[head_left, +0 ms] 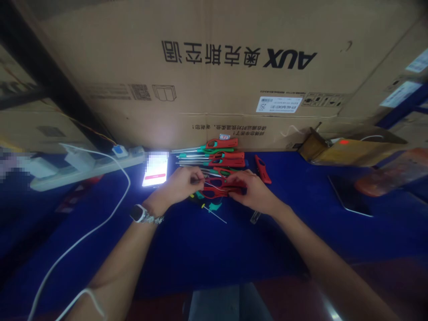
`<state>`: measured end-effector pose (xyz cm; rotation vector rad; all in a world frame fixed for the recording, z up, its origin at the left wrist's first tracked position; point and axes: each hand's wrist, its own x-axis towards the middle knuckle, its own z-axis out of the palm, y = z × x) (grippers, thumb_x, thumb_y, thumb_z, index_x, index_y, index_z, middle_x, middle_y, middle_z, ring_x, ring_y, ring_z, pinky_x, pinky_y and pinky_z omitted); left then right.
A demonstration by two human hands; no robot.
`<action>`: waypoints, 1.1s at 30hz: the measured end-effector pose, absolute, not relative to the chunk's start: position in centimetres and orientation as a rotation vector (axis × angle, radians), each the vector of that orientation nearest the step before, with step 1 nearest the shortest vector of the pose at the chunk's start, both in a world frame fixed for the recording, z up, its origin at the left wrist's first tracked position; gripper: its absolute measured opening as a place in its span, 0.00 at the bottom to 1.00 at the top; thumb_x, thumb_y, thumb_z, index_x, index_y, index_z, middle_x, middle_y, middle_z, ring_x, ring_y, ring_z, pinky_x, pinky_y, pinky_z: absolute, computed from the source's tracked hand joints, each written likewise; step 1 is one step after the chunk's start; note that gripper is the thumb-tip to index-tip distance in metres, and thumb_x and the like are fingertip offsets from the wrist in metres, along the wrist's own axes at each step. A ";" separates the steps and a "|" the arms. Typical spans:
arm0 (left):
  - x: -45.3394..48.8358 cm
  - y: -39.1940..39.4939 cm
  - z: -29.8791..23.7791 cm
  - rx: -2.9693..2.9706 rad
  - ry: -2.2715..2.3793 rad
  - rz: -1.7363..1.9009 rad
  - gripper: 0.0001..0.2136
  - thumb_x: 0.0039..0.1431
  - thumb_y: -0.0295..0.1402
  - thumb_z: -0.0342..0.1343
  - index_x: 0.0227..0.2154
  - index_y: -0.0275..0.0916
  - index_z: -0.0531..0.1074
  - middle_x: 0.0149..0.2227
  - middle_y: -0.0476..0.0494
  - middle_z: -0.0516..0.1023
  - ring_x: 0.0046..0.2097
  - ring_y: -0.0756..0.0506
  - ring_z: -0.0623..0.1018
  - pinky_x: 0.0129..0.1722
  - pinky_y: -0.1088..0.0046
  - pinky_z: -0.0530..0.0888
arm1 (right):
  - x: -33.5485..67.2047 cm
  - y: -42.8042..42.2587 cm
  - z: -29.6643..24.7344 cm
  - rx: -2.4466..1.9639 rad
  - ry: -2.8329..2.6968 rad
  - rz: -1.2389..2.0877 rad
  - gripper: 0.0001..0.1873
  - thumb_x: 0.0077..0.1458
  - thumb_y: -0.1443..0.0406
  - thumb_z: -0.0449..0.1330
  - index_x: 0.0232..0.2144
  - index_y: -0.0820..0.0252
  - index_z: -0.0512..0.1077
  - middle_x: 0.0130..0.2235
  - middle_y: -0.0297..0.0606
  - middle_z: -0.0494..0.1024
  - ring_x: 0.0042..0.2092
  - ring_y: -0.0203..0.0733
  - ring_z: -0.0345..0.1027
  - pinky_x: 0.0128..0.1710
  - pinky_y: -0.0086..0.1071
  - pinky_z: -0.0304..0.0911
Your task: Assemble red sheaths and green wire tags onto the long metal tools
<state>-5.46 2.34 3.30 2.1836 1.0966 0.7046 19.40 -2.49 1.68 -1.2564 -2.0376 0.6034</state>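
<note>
Big carton (214, 24): the brand AUX (290, 59) and 奥克斯空调, both upside down, in bold black print.
Carton's small lines (230, 128): upside down, 师傅您辛苦了! and 请在搬运时对我温柔些,谢谢您!
Carton's QR code (140, 92): plain as a code, the print beside it too blurred to read.
White label (279, 105) on carton: lines and a barcode-like patch, too small to make out.
Phone screen (155, 169): a red button (155, 176), its wording illegible.
Sticker (224, 137) by the topmost stick lighter (228, 143): marking unclear.
</note>
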 end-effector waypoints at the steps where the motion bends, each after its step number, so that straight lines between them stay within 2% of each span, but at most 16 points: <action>1: -5.5 2.3 3.3 2.171 1.108 0.697 0.01 0.53 0.29 0.57 0.28 0.39 0.74 0.28 0.47 0.81 0.30 0.48 0.80 0.29 0.74 0.73 | 19.5 -2.6 1.9 -1.300 -2.127 0.512 0.13 0.51 0.68 0.66 0.41 0.55 0.75 0.44 0.39 0.79 0.48 0.48 0.68 0.51 0.49 0.61; 3: -5.6 2.3 3.4 2.154 1.129 0.692 0.01 0.53 0.29 0.58 0.29 0.39 0.74 0.29 0.46 0.82 0.30 0.48 0.80 0.29 0.74 0.73 | 19.6 -2.8 2.0 -1.346 -2.261 0.402 0.09 0.51 0.67 0.67 0.38 0.53 0.77 0.45 0.38 0.78 0.50 0.51 0.65 0.52 0.50 0.56; 7: -5.7 2.4 3.2 2.167 1.120 0.687 0.02 0.55 0.30 0.58 0.30 0.39 0.74 0.29 0.47 0.81 0.30 0.48 0.80 0.30 0.74 0.74 | 19.5 -2.6 1.8 -1.341 -2.327 0.375 0.06 0.53 0.65 0.67 0.36 0.53 0.77 0.47 0.39 0.76 0.50 0.50 0.63 0.50 0.46 0.53; 11: -5.8 2.5 3.0 2.230 1.127 0.665 0.04 0.59 0.33 0.57 0.30 0.39 0.74 0.28 0.48 0.81 0.30 0.48 0.79 0.30 0.73 0.73 | 19.3 -2.3 1.8 -1.334 -2.286 0.426 0.06 0.54 0.64 0.67 0.34 0.56 0.74 0.42 0.37 0.78 0.48 0.48 0.65 0.51 0.46 0.52; 15: -5.7 2.7 2.8 2.281 1.139 0.655 0.04 0.60 0.32 0.57 0.31 0.40 0.74 0.33 0.47 0.82 0.36 0.46 0.80 0.38 0.69 0.74 | 18.9 -2.1 1.5 -1.206 -2.128 0.572 0.06 0.56 0.63 0.65 0.35 0.58 0.74 0.35 0.35 0.79 0.39 0.41 0.71 0.48 0.41 0.60; 19: -5.7 2.7 2.9 2.362 1.203 0.643 0.05 0.60 0.31 0.56 0.37 0.40 0.76 0.41 0.44 0.82 0.44 0.42 0.79 0.48 0.61 0.74 | 18.6 -1.8 0.3 -1.094 -1.947 0.719 0.10 0.57 0.61 0.63 0.42 0.57 0.76 0.38 0.38 0.80 0.37 0.40 0.74 0.39 0.35 0.68; 23: -5.5 1.8 3.9 2.433 1.178 0.743 0.15 0.53 0.21 0.53 0.42 0.40 0.76 0.49 0.43 0.78 0.53 0.41 0.75 0.56 0.58 0.70 | 18.0 -2.0 -0.4 -1.140 -1.939 0.669 0.16 0.56 0.63 0.65 0.47 0.56 0.73 0.33 0.33 0.79 0.34 0.39 0.74 0.37 0.34 0.69; 26: -5.1 0.9 4.9 2.469 1.068 0.792 0.18 0.49 0.20 0.56 0.43 0.40 0.75 0.49 0.43 0.77 0.52 0.41 0.74 0.55 0.59 0.71 | 17.3 -2.4 -0.1 -1.148 -1.954 0.618 0.16 0.55 0.65 0.65 0.46 0.54 0.70 0.32 0.31 0.80 0.35 0.40 0.76 0.41 0.35 0.69; 29: -4.4 0.4 5.1 2.527 0.931 0.829 0.08 0.53 0.26 0.61 0.37 0.40 0.76 0.42 0.45 0.76 0.47 0.42 0.75 0.49 0.62 0.72 | 16.9 -2.6 0.3 -1.132 -2.042 0.449 0.06 0.56 0.66 0.65 0.36 0.55 0.70 0.33 0.33 0.80 0.37 0.40 0.75 0.43 0.37 0.67; 31: -4.0 0.5 4.8 2.566 0.888 0.795 0.05 0.55 0.29 0.63 0.35 0.41 0.76 0.39 0.46 0.76 0.45 0.43 0.75 0.46 0.63 0.72 | 16.7 -2.6 0.4 -1.118 -2.082 0.340 0.05 0.55 0.67 0.65 0.31 0.56 0.71 0.32 0.34 0.79 0.37 0.41 0.73 0.43 0.37 0.66; 33: -3.7 0.8 4.3 2.610 0.883 0.741 0.04 0.56 0.29 0.64 0.35 0.42 0.78 0.38 0.46 0.75 0.44 0.43 0.74 0.45 0.63 0.71 | 16.6 -2.6 0.3 -1.121 -2.082 0.288 0.05 0.55 0.68 0.65 0.32 0.56 0.72 0.31 0.34 0.78 0.37 0.42 0.72 0.43 0.38 0.65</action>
